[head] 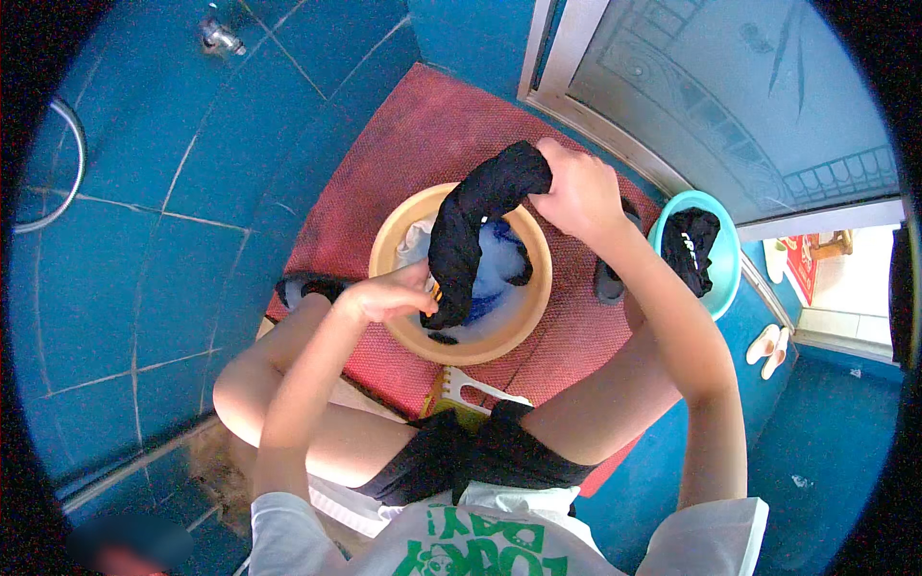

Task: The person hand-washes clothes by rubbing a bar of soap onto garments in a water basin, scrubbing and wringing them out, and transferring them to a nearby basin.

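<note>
A black garment (475, 216) is stretched in a thick, twisted roll over a round yellow-orange basin (533, 317). My right hand (580, 191) grips its upper end, beyond the basin's far right rim. At the near left, my left hand (400, 291) holds the lower end, with a small patch of orange and white showing by the fingers. Cloudy, sudsy water (493, 266) fills the basin below. Dark blue cloth shows in the water, and a pale cloth (415, 241) lies against the left side.
The basin stands on a red textured mat (389, 144), in front of a white-and-green plastic stool (455, 389). To the right, a turquoise basin (729, 288) holds black clothing (693, 252) beside a framed glass door (720, 101). A tap (220, 37) projects from the blue tiled wall. Slippers (767, 349) lie farther right.
</note>
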The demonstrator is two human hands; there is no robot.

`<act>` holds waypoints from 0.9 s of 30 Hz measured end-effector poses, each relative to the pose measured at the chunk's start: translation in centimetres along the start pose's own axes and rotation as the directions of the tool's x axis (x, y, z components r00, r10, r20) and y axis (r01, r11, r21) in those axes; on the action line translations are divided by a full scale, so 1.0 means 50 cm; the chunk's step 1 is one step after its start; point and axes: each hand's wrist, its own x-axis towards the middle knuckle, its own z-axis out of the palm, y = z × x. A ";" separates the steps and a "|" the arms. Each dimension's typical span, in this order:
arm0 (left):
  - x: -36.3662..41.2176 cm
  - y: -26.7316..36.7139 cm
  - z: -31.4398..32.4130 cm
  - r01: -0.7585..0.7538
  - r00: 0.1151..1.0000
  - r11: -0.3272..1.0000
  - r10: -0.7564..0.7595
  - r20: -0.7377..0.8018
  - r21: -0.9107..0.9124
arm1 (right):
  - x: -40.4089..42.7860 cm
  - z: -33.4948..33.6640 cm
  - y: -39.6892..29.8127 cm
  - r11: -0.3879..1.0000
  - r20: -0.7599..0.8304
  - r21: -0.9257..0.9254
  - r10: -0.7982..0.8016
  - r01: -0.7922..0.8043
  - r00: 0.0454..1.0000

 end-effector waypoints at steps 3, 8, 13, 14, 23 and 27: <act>-0.020 0.022 0.012 0.107 0.991 0.973 -0.121 -0.057 -0.204 | 0.001 -0.002 0.007 0.999 -0.029 -0.035 -0.011 0.010 1.000; -0.043 0.057 0.068 0.117 0.979 0.991 -0.103 -0.177 0.071 | -0.008 -0.012 0.017 0.992 -0.170 -0.053 -0.118 0.110 0.978; -0.065 0.051 0.070 0.081 0.971 0.992 -0.056 -0.233 0.101 | -0.011 -0.030 0.002 0.982 -0.246 -0.037 -0.188 0.185 0.951; -0.065 0.057 0.084 0.147 0.933 0.979 -0.089 -0.349 0.143 | -0.013 -0.029 0.002 0.976 -0.259 -0.037 -0.217 0.215 0.941; -0.039 0.012 0.100 -0.175 0.890 0.979 0.110 -0.442 -0.109 | -0.018 -0.052 -0.007 0.965 -0.348 -0.039 -0.255 0.258 0.902; -0.048 -0.003 0.102 -0.123 0.864 0.991 0.077 -0.498 -0.061 | -0.010 -0.059 0.006 0.962 -0.384 -0.063 -0.269 0.266 0.883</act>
